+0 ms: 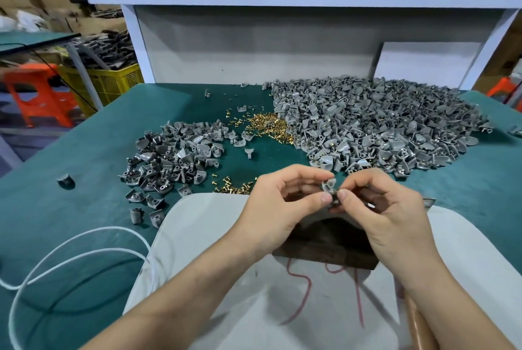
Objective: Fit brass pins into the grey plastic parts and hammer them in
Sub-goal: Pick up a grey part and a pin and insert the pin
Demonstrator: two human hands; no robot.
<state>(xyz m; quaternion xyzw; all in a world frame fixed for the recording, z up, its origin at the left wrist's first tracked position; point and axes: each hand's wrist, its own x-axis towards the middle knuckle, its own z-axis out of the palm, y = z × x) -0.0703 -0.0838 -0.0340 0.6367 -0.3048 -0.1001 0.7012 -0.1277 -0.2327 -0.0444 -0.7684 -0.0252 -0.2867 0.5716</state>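
the fingers [324, 197] of the left hand [282, 203] are curled in, thumb and forefinger pinching a small grey plastic part [329, 185] by its left side. the right hand [387, 208] meets it from the right, thumb and forefinger tips closed narrow on the part's right edge. whether a brass pin sits under those tips cannot be told. the part is held in the air between the two hands, just above a dark wooden block [324, 245] lying on a white board [203, 236]. its long axis looks roughly upright, though it is too small to be sure. a pin would likely go in from the right hand's side.

far left, off the green table [70, 180], a yellow slatted crate [104, 81] holds long dark pieces. on the table, none in a container, lie:
- a looped white cord [70, 248]
- a smaller heap of darker grey parts [175, 157]
- a scatter of loose brass pins [268, 126] beyond the hands
- a large heap of lighter grey parts [381, 129] at the far right
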